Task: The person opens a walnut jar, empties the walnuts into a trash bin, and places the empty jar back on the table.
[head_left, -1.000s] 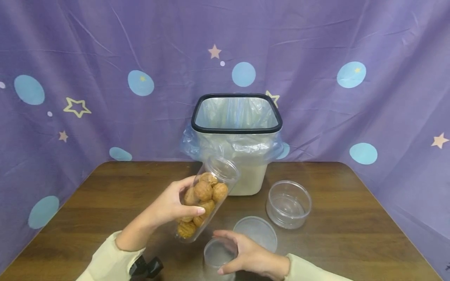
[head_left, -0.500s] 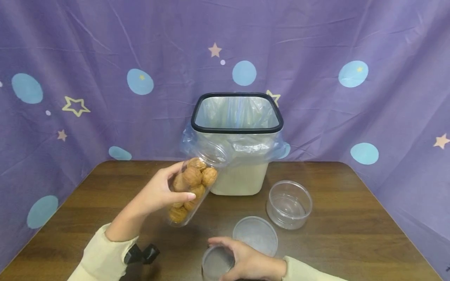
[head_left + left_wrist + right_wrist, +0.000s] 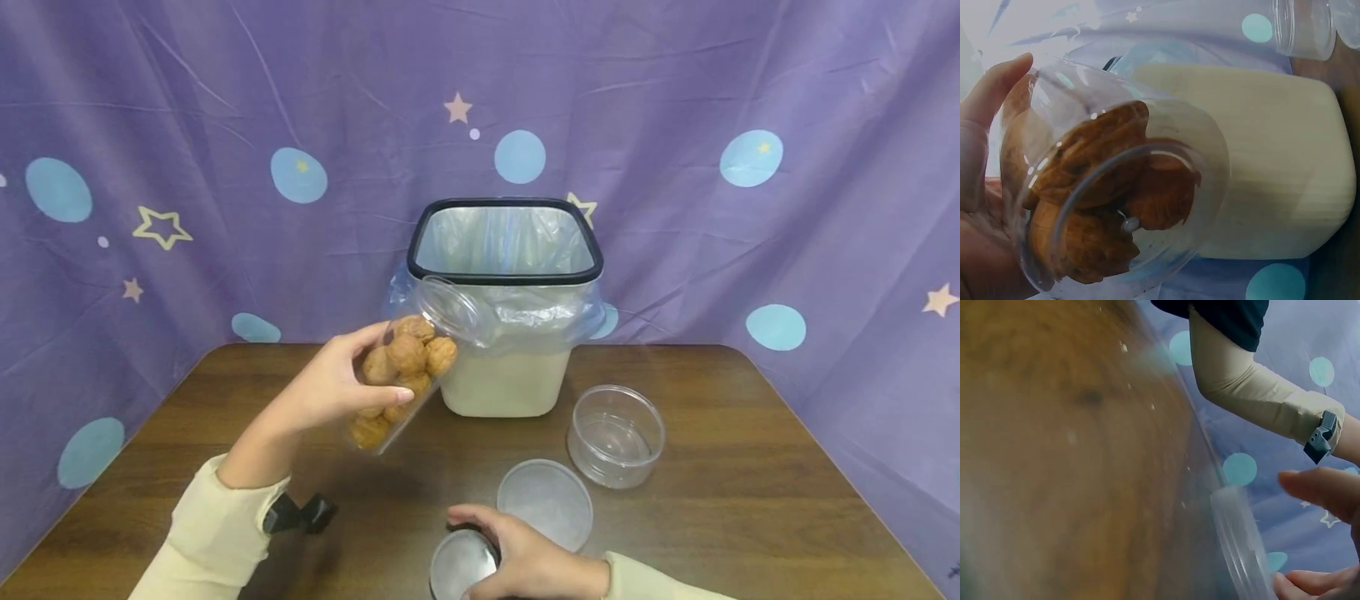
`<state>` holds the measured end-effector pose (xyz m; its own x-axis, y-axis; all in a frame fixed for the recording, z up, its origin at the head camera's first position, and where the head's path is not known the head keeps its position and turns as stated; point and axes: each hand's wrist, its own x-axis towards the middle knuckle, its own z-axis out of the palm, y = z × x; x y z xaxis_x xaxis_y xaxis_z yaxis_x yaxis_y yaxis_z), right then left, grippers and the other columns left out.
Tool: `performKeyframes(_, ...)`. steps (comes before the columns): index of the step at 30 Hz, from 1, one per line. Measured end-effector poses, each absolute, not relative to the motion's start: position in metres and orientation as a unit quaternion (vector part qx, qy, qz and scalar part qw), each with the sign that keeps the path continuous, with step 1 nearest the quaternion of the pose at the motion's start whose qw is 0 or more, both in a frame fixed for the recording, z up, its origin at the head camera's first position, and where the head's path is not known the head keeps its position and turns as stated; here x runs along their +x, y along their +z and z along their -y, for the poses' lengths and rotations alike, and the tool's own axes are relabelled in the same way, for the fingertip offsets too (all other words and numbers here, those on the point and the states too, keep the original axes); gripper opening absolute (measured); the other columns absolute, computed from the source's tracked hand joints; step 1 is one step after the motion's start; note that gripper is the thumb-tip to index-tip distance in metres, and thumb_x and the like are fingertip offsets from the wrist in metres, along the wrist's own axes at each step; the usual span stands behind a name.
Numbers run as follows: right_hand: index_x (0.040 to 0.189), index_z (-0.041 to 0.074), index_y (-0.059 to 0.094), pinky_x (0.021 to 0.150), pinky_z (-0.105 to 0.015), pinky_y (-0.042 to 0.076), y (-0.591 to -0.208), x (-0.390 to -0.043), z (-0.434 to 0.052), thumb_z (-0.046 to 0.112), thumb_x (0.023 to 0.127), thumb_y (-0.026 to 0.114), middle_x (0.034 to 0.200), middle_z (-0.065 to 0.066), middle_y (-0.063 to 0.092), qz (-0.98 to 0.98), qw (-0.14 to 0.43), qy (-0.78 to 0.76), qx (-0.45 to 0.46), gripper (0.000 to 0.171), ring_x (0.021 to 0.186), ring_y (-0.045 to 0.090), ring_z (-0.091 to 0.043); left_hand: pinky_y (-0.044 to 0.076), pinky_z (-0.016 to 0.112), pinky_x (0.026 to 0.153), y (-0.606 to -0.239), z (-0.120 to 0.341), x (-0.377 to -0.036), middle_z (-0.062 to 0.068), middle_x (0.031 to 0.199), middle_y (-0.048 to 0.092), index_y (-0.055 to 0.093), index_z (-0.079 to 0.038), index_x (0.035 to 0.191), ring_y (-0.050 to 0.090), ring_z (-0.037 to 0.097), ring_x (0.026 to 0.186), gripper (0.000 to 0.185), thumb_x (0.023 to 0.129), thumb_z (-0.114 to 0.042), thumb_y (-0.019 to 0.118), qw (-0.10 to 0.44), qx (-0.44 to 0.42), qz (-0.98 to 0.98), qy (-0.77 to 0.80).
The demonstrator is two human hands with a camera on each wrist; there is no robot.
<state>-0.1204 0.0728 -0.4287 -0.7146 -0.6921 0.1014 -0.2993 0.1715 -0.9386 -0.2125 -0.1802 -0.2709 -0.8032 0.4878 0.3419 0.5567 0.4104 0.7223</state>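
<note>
In the head view my left hand (image 3: 322,383) grips a clear plastic jar of walnuts (image 3: 407,354). The jar tilts right and its mouth overlaps the front of the bin in view. From the left wrist, walnuts (image 3: 1094,156) show through the jar's round base. Low in the middle, my right hand (image 3: 536,554) curves around a small round translucent lid (image 3: 459,567). The right wrist view shows that lid's rim (image 3: 1238,540) close to the lower fingers, while the thumb (image 3: 1316,487) stands apart from it. The lid's near edge is cut off in the head view.
Behind the jar stands a cream bin (image 3: 517,379) with a black rim and a bluish plastic liner. A larger grey lid (image 3: 547,504) lies right of the small one. Beyond it is a clear round container (image 3: 617,437), uncovered. A purple curtain (image 3: 645,83) hangs behind the table.
My left hand has carried the walnut jar up and slightly left, keeping it tilted. The small lid has come slightly nearer and looks brighter. My right hand has hardly shifted.
</note>
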Motion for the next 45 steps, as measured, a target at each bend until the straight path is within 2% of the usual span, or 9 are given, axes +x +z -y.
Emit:
performKeyframes(6,0.137,-0.001,0.039,0.110,-0.025,0.026,-0.422,-0.125,-0.075,0.013,0.075,0.076,0.138,-0.016,0.048,-0.716,0.202,-0.599,-0.299,0.074,0.132,0.039,-0.020,0.052,0.026,0.076,-0.265,0.183,-0.215,0.007,0.101,0.067,0.053,-0.006,0.130,0.062,0.017,0.087,0.068,0.070,-0.015,0.082,0.050,-0.299,0.854,-0.424)
performKeyframes(11,0.139,0.001,0.037,0.113,-0.045,0.024,-0.409,-0.128,-0.082,0.012,0.078,0.073,0.142,-0.020,0.042,-0.697,0.214,-0.621,-0.288,0.071,0.133,0.036,-0.030,0.052,0.025,0.076,-0.261,0.186,-0.217,0.007,0.100,0.067,0.054,-0.006,0.128,0.062,0.016,0.087,0.066,0.069,-0.016,0.083,0.056,-0.298,0.858,-0.415)
performKeyframes(13,0.139,0.002,0.038,0.111,-0.048,0.024,-0.402,-0.130,-0.086,0.012,0.080,0.072,0.142,-0.020,0.042,-0.694,0.209,-0.626,-0.288,0.068,0.133,0.036,-0.032,0.051,0.023,0.077,-0.259,0.187,-0.218,0.006,0.101,0.066,0.054,-0.006,0.128,0.061,0.016,0.088,0.066,0.070,-0.017,0.083,0.064,-0.298,0.862,-0.406)
performKeyframes(21,0.138,-0.002,0.038,0.110,-0.035,0.028,-0.368,-0.135,-0.104,0.009,0.084,0.067,0.141,-0.018,0.044,-0.680,0.144,-0.645,-0.318,0.062,0.133,0.036,-0.035,0.050,0.022,0.077,-0.248,0.190,-0.217,0.004,0.102,0.067,0.055,-0.009,0.128,0.061,0.015,0.088,0.067,0.069,-0.020,0.084,0.078,-0.297,0.872,-0.381)
performKeyframes(27,0.137,-0.006,0.037,0.108,-0.022,0.031,-0.346,-0.140,-0.123,0.002,0.085,0.064,0.141,-0.025,0.040,-0.668,0.086,-0.666,-0.320,0.060,0.132,0.041,-0.021,0.050,0.023,0.076,-0.241,0.192,-0.217,0.004,0.101,0.066,0.055,-0.011,0.129,0.061,0.016,0.088,0.067,0.070,-0.022,0.083,0.080,-0.287,0.880,-0.369)
performKeyframes(31,0.136,-0.011,0.035,0.107,-0.022,0.032,-0.326,-0.146,-0.135,0.001,0.086,0.062,0.140,-0.032,0.038,-0.666,0.047,-0.669,-0.327,0.059,0.129,0.043,-0.012,0.050,0.022,0.075,-0.234,0.194,-0.217,0.005,0.101,0.067,0.054,-0.011,0.129,0.061,0.017,0.087,0.067,0.070,-0.023,0.083,0.089,-0.283,0.884,-0.362)
performKeyframes(34,0.136,-0.010,0.036,0.106,-0.022,0.033,-0.308,-0.151,-0.143,0.001,0.086,0.061,0.140,-0.033,0.037,-0.674,0.025,-0.665,-0.321,0.057,0.129,0.043,-0.013,0.049,0.021,0.075,-0.229,0.195,-0.217,0.005,0.101,0.067,0.054,-0.012,0.131,0.061,0.017,0.087,0.068,0.070,-0.024,0.083,0.102,-0.280,0.886,-0.355)
performKeyframes(39,0.139,-0.007,0.035,0.105,-0.023,0.035,-0.282,-0.158,-0.156,0.000,0.089,0.057,0.142,-0.027,0.038,-0.694,0.003,-0.646,-0.318,0.055,0.132,0.041,-0.020,0.048,0.019,0.074,-0.220,0.197,-0.215,0.005,0.101,0.067,0.053,-0.014,0.132,0.060,0.016,0.086,0.069,0.071,-0.025,0.083,0.122,-0.275,0.890,-0.343)
performKeyframes(45,0.138,-0.007,0.037,0.103,-0.022,0.037,-0.263,-0.168,-0.174,-0.007,0.088,0.052,0.141,-0.016,0.045,-0.691,-0.052,-0.647,-0.318,0.052,0.130,0.043,-0.014,0.047,0.019,0.072,-0.215,0.198,-0.220,0.005,0.101,0.067,0.054,-0.016,0.131,0.060,0.015,0.085,0.068,0.071,-0.026,0.083,0.140,-0.272,0.890,-0.339)
